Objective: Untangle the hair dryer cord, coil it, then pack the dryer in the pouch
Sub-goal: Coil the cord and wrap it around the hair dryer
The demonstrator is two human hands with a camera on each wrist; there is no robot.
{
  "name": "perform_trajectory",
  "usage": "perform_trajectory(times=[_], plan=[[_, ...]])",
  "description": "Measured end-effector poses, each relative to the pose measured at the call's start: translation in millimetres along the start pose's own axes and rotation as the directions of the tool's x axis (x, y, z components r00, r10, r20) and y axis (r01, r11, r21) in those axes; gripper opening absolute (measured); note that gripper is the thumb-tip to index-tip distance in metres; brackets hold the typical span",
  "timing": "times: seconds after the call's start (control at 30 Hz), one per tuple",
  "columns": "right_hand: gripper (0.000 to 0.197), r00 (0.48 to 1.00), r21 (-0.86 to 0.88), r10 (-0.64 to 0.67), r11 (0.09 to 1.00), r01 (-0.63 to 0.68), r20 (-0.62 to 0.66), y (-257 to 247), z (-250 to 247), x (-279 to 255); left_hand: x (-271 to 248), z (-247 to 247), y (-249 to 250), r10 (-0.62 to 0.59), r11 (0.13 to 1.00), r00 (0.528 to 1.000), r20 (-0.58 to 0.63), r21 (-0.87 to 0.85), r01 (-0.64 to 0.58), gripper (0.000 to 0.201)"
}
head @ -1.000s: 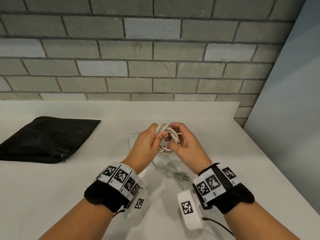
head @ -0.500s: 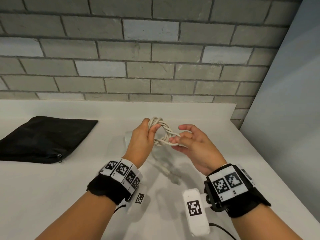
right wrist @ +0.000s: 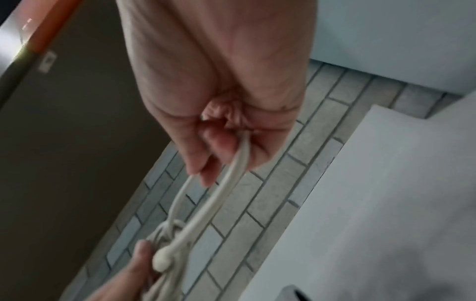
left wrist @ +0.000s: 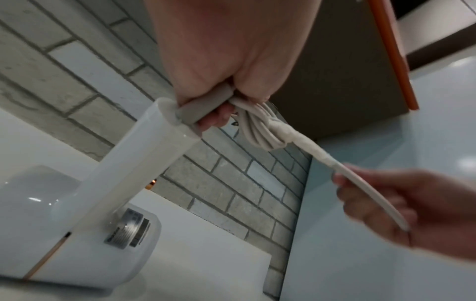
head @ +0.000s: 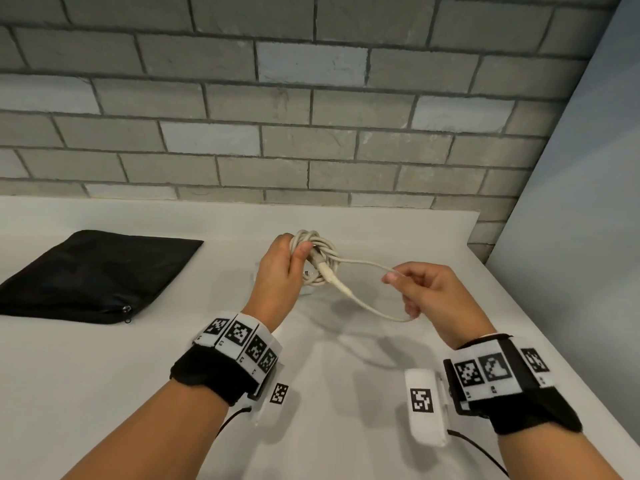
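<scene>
My left hand (head: 294,258) grips a bundle of coiled white cord (head: 317,249) above the table. The same hand also holds the grey cord sleeve at the end of the white hair dryer's handle (left wrist: 144,156); the dryer's body (left wrist: 51,224) hangs below, near the table. In the head view the dryer is almost wholly hidden behind that hand. My right hand (head: 398,284) pinches a single loop of cord (head: 367,263) drawn out to the right of the coil. The thick plug end (head: 329,273) sticks out of the coil. The black pouch (head: 93,271) lies flat at the left.
The white table (head: 138,375) ends at a grey brick wall (head: 311,133) behind and at a pale panel (head: 571,271) on the right. The pouch's zipper pull (head: 126,311) faces the front edge.
My right hand has moved away to the right, drawing a loop of cord out of the coil. The plug that lay on the table has come up to the coil.
</scene>
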State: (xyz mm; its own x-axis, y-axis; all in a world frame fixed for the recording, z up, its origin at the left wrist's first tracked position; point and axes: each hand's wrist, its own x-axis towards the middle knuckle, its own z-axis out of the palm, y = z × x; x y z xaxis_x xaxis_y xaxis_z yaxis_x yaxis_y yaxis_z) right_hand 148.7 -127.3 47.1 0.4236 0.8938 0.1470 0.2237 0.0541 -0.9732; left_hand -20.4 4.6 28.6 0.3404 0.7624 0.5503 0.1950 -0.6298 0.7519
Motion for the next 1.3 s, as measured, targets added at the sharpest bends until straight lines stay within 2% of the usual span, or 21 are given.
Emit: perform_trajectory(times=[0.13,0.23,0.33,0.4,0.47,0.53,0.6,0.67,0.73,0.8,0.83,0.9,0.97,1.07,1.13,1.23,1.3], plan=[[0.017,0.997,0.270,0.061,0.960,-0.069,0.037,-2.2,4.8,-1.7,-0.5,3.7,2.5,-0.019,0.998,1.000,0.019,-0.056,0.020,0.015],[0.018,0.994,0.262,0.078,0.960,-0.095,0.073,5.6,7.7,-3.5,4.2,-0.4,2.3,-0.098,0.983,0.995,0.015,-0.157,0.099,0.014],[0.020,0.992,0.202,0.125,0.971,-0.129,0.029,14.7,7.7,-0.7,7.3,-5.0,4.7,-0.194,0.925,0.980,0.044,-0.326,0.198,0.018],[0.020,0.994,0.111,0.112,0.988,-0.111,-0.001,17.3,6.5,1.4,8.6,-8.1,4.4,-0.199,0.926,0.979,0.041,-0.320,0.201,0.018],[0.018,1.000,-0.057,0.024,0.998,-0.024,-0.007,19.3,5.9,3.2,9.5,-10.8,3.3,-0.192,0.940,0.981,0.018,-0.284,0.189,0.016],[0.015,0.997,-0.234,-0.071,0.970,0.073,0.016,21.0,4.9,5.3,9.0,-10.9,1.9,-0.185,0.949,0.983,0.009,-0.259,0.181,0.018],[0.013,0.992,-0.449,-0.108,0.885,0.124,0.060,25.2,5.2,7.8,6.0,-8.3,2.4,-0.177,0.953,0.984,0.008,-0.248,0.173,0.019],[0.012,0.983,-0.642,-0.152,0.744,0.185,0.106,31.3,14.2,10.7,2.6,-5.4,3.9,-0.168,0.953,0.986,0.008,-0.254,0.165,0.021],[0.015,0.965,-0.699,-0.235,0.671,0.247,0.116,35.4,29.5,12.1,0.3,-3.9,4.8,-0.153,0.950,0.988,0.013,-0.273,0.151,0.024],[0.029,0.935,-0.677,-0.330,0.660,0.324,0.126,35.8,45.6,11.4,-2.0,-3.4,5.8,-0.133,0.956,0.991,0.032,-0.260,0.137,0.024],[0.034,0.922,-0.617,-0.363,0.697,0.366,0.137,35.6,51.8,10.3,-3.7,-3.0,6.2,-0.123,0.960,0.991,0.043,-0.249,0.130,0.023],[0.034,0.908,-0.445,-0.400,0.795,0.412,0.126,32.4,59.9,7.5,-7.3,-2.2,5.7,-0.115,0.965,0.992,0.041,-0.233,0.122,0.021],[0.026,0.895,-0.348,-0.441,0.829,0.437,0.074,29.2,62.2,7.0,-9.5,-3.7,5.0,-0.114,0.966,0.993,0.011,-0.232,0.113,0.020],[0.032,0.840,-0.390,-0.543,0.769,0.506,0.021,30.5,55.6,14.1,-10.5,-7.1,7.4,-0.132,0.955,0.991,0.022,-0.266,0.133,0.020],[0.030,0.813,-0.470,-0.580,0.733,0.492,-0.054,31.4,51.2,21.0,-10.6,-9.2,13.3,-0.158,0.931,0.985,0.066,-0.322,0.170,0.021],[0.021,0.834,-0.431,-0.534,0.792,0.434,-0.142,29.2,51.3,28.4,-10.9,-7.8,21.9,-0.167,0.893,0.980,0.112,-0.405,0.199,0.021],[0.017,0.886,-0.332,-0.435,0.869,0.368,-0.158,28.5,61.1,28.0,-12.0,-3.7,22.8,-0.151,0.892,0.984,0.095,-0.416,0.177,0.021]])
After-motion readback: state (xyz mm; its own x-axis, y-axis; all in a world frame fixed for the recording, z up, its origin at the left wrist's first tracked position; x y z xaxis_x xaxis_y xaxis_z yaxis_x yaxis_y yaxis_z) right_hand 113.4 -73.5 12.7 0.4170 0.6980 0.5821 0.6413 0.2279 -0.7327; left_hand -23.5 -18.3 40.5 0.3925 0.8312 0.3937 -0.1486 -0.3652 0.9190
